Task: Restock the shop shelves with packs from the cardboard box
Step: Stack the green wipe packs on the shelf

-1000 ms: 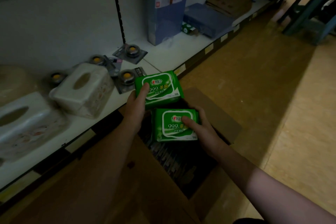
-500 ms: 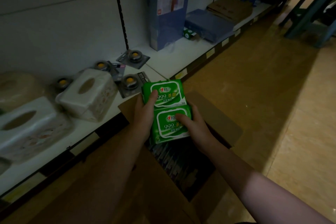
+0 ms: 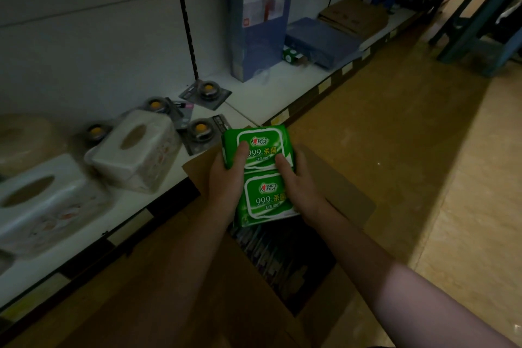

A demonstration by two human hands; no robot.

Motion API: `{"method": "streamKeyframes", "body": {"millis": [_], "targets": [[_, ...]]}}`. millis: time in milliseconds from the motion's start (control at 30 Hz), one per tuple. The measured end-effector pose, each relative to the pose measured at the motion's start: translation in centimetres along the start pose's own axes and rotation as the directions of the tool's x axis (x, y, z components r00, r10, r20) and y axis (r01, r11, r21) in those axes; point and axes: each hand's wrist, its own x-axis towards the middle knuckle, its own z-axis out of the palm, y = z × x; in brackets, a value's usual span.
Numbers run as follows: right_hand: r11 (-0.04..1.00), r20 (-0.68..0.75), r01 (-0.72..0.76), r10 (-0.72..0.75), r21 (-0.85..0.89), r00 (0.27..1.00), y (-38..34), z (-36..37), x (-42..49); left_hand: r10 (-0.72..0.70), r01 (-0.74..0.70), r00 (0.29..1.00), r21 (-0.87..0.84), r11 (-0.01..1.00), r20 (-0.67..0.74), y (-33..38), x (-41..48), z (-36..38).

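Head view: both hands (image 3: 228, 181) (image 3: 299, 186) grip two green packs (image 3: 260, 178).

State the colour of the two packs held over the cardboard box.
The packs are green with white panels; head view.

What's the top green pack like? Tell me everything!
The top green pack is a glossy plastic packet with a white-bordered label, a red logo, "999" and yellow characters. It lies face up over the cardboard box, against a second green pack. The left hand grips its left edge, thumb on top; the right hand lays a thumb on its lower right.
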Motion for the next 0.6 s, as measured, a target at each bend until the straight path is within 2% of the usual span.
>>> {"method": "streamKeyframes", "body": {"millis": [233, 333, 600], "targets": [[0.996, -0.022, 0.045, -0.047, -0.08, 0.999, -0.7, 0.4, 0.9, 0.124, -0.12, 0.992, 0.107, 0.987, -0.033, -0.2, -0.5, 0.5], [0.996, -0.021, 0.018, -0.02, -0.086, 1.0, -0.8, 0.4, 1.2, 0.132, -0.129, 0.991, 0.092, 0.987, -0.028, -0.2, -0.3, 0.4], [0.995, -0.11, 0.072, -0.08, -0.071, 0.991, -1.6, 0.7, 1.7, 0.125, -0.123, 0.992, 0.063, 0.99, -0.021, 0.6, 1.1, 0.5]]}}
